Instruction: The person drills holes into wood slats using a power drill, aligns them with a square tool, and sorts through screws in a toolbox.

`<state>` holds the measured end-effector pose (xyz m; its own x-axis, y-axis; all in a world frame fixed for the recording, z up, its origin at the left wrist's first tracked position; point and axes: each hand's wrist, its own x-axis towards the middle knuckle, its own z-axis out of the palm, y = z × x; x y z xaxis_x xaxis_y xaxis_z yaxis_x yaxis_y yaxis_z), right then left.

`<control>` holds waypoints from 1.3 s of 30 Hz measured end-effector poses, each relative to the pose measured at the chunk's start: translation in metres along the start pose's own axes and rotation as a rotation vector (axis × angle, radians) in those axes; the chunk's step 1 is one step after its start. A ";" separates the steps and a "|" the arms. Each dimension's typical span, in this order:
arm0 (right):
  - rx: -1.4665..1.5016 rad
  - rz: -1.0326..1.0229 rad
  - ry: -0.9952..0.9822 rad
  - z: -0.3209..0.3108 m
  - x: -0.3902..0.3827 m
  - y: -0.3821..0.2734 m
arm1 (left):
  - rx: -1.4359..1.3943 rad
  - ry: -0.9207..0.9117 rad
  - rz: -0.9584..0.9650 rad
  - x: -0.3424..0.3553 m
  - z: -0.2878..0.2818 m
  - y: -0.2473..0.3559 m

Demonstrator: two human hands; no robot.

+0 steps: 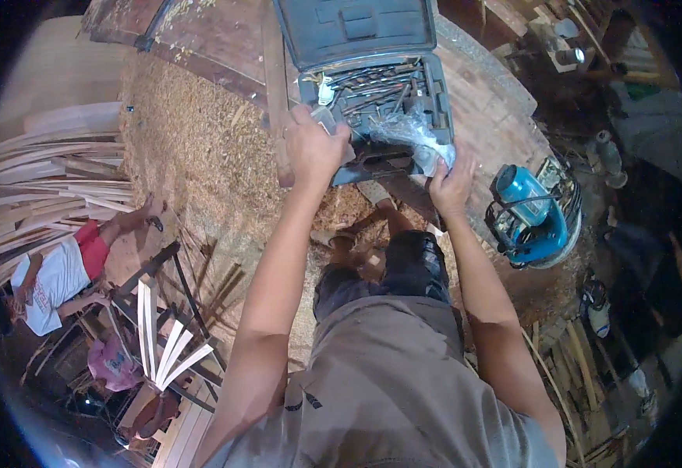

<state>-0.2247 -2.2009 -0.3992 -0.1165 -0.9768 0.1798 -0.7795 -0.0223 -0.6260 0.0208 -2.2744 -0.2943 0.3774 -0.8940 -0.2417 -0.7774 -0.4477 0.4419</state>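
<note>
A blue-grey plastic tool case (448, 100) lies with its lid (360, 27) raised at the far edge of the workbench. Inside are several drill bits (372, 76) and a crumpled clear plastic bag (403, 127) with something whitish in it. My left hand (313, 148) is closed on a small clear plastic box (325, 118) over the case's front left corner. At the front right corner my right hand (451, 186) grips the case's edge, its thumb beside the end of the bag; its other fingers are partly hidden.
A blue power tool (532, 214) with a coiled cord stands on the bench to the right. Sawdust (189, 140) covers the floor at left, beside stacked wood strips (52, 195). Another person in a white shirt (56, 285) is at far left, near upright pale strips (171, 355).
</note>
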 end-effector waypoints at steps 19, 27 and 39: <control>-0.072 -0.094 0.040 0.005 -0.003 0.003 | -0.026 0.280 0.077 0.041 -0.012 -0.065; -0.006 -0.049 0.034 0.001 0.000 0.007 | -0.032 0.062 0.076 0.023 -0.004 -0.036; 0.774 0.435 0.002 -0.049 0.034 -0.018 | 0.105 0.078 0.277 0.024 0.033 -0.014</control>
<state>-0.2446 -2.2231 -0.3448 -0.3070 -0.9320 -0.1928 -0.0310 0.2123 -0.9767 0.0247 -2.2889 -0.3346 0.1785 -0.9824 -0.0555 -0.9023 -0.1860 0.3890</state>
